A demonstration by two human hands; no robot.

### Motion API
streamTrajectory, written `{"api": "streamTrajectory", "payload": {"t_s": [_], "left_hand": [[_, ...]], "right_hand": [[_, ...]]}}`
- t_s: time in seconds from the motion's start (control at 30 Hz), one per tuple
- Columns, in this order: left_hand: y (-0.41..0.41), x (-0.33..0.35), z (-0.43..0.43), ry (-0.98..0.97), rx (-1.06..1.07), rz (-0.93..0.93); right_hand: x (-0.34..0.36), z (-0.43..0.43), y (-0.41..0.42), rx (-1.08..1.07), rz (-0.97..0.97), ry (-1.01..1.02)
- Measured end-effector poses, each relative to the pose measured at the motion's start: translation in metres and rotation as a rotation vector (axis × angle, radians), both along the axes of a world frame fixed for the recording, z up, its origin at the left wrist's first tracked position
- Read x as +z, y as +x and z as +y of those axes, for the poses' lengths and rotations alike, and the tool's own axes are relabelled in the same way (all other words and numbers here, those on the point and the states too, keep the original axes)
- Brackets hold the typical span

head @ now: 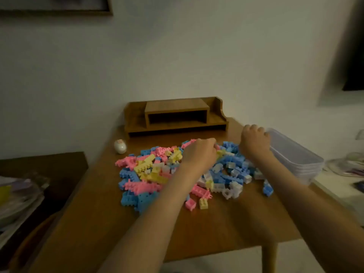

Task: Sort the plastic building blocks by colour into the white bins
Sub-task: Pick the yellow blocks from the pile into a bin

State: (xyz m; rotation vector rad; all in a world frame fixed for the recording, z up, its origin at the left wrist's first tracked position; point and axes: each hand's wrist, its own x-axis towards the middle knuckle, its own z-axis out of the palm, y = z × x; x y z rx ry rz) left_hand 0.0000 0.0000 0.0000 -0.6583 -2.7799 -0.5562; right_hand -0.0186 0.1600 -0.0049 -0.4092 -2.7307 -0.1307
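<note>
I can read no word, number or brand mark anywhere before me. The small white egg-shaped ornament (120, 146) at the far left of the brown wooden bench (94, 223) has a pinkish mark on top, too blurred to tell as lettering. The pastel plastic building blocks (145, 174), the translucent white plastic bins (295, 156) and the stacked papers (17, 196) show nothing legible.

We see four pastel colours mixed in one heap: pink blocks (141, 187), blue blocks (232, 160), yellow blocks (145, 166) and milky white blocks (234, 188). The table (226, 229) is warm brown wood, and the shelf unit (177, 107) matches it. The bins (295, 156) are cloudy white, and the egg-shaped thing (120, 146) is white with a faint pinkish patch on top.
</note>
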Motion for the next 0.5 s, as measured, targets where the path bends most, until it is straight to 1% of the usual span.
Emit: {"api": "streamTrajectory", "payload": {"t_s": [0.03,0.07,0.13,0.2,0.27,0.33,0.5], "left_hand": [[-0.002,-0.002,0.008,-0.027,-0.021,-0.016],[-0.005,-0.005,0.015,-0.031,-0.031,-0.016],[-0.007,-0.010,0.031,-0.063,-0.074,-0.044],[-0.009,-0.014,0.045,-0.084,-0.101,-0.061],[-0.012,-0.015,0.055,-0.098,-0.112,-0.055],[-0.017,-0.017,0.065,-0.091,-0.120,-0.056],[-0.023,-0.017,0.079,-0.061,-0.147,-0.048]], "right_hand": [[-0.004,0.012,-0.003,-0.076,-0.030,-0.030],[-0.005,0.018,-0.001,-0.114,-0.039,-0.089],[-0.013,0.033,0.002,-0.180,-0.061,-0.145],[-0.019,0.041,0.000,-0.189,-0.090,-0.273],[-0.014,0.041,0.000,-0.212,-0.154,-0.339],[-0.007,0.043,-0.007,-0.240,-0.232,-0.345],[-0.003,0.045,-0.019,-0.217,-0.298,-0.352]]}}
